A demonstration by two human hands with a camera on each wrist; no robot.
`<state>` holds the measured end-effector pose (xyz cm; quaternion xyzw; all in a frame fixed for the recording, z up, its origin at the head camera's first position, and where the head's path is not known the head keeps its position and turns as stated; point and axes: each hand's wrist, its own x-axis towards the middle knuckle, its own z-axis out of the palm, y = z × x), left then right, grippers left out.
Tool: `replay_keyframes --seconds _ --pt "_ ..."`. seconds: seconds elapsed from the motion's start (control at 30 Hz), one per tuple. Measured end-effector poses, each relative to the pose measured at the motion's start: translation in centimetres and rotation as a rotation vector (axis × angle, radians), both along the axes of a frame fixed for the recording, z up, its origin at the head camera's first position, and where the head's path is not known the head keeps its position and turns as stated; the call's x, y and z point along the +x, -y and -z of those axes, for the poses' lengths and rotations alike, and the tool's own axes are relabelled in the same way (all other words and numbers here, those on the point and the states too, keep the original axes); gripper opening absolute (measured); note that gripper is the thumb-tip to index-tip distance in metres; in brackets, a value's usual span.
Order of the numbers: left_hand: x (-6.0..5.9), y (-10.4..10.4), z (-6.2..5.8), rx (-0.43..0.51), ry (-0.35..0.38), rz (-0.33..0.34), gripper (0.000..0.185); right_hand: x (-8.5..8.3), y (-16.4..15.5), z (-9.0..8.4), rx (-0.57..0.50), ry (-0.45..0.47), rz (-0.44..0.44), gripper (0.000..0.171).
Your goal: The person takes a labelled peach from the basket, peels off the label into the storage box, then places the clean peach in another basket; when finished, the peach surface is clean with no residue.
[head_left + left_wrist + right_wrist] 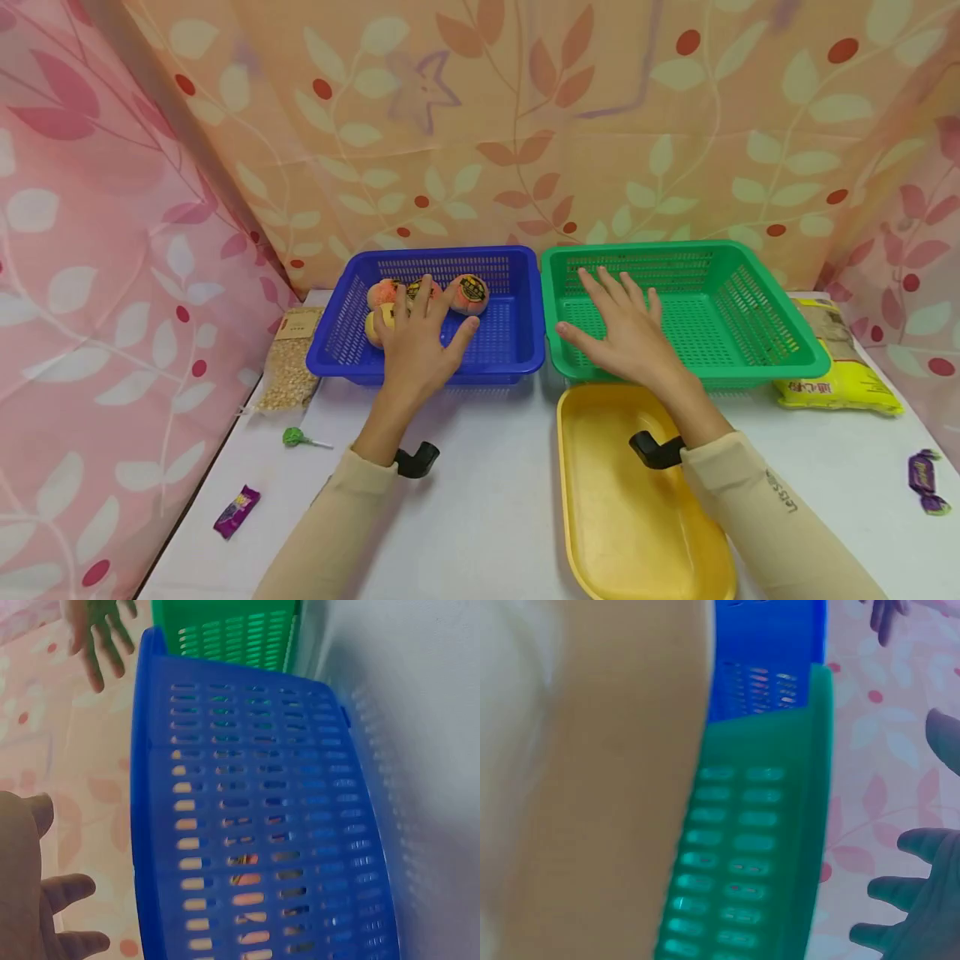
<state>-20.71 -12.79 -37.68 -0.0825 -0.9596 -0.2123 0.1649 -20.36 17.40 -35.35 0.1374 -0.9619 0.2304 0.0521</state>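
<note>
Above the blue basket [495,346] my left hand [420,342] is held with its fingers spread, gripping nothing. Several peach-coloured round fruits with dark labels [470,293] lie in that basket, some partly hidden behind the fingers. My right hand [621,329] hovers over the left part of the green basket [757,372], fingers also spread and holding nothing. No fruit shows inside the green basket. In the left wrist view, the left fingers [69,891] stand apart above the blue basket's rim. The right wrist view has the right fingers [896,892] beyond the green basket's rim.
A yellow tray [622,500] stands below the right forearm. At left lie a bag of grains [288,367], a green lollipop [294,437] and a purple packet [237,512]. At right are a yellow bag [840,375] and a purple wrapped candy [924,481]. Patterned curtains enclose the table.
</note>
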Motion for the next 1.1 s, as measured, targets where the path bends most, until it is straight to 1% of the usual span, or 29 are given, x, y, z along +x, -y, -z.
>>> replay_keyframes --seconds 0.13,0.27,0.4,0.5,0.63,0.83,0.93,1.1 --pt "0.3 1.0 0.0 0.051 -0.052 -0.028 0.067 -0.3 0.3 -0.4 -0.054 0.02 -0.037 0.087" --pt "0.6 2.3 0.1 0.084 -0.076 -0.072 0.065 -0.9 0.6 -0.5 -0.102 0.048 -0.079 0.086" --pt "0.8 3.9 0.5 0.121 -0.111 -0.112 0.062 -1.5 0.9 -0.5 -0.132 0.085 -0.129 0.083" --pt "1.1 5.1 1.1 0.15 -0.134 -0.137 0.06 -2.0 1.0 -0.4 -0.151 0.114 -0.155 0.081" --pt "1.6 6.9 2.0 0.172 -0.134 -0.185 0.058 -2.8 1.6 -0.4 -0.18 0.14 -0.172 0.079" --pt "2.3 9.6 2.9 0.166 -0.088 -0.28 0.059 -4.2 3.0 -0.8 -0.243 0.165 -0.194 0.074" --pt "2.5 10.5 3.3 0.173 -0.077 -0.305 0.059 -4.8 3.7 -1.0 -0.282 0.167 -0.201 0.071" --pt "2.6 11.3 4.1 0.211 -0.092 -0.345 0.058 -5.5 4.8 -1.4 -0.371 0.187 -0.208 0.068"
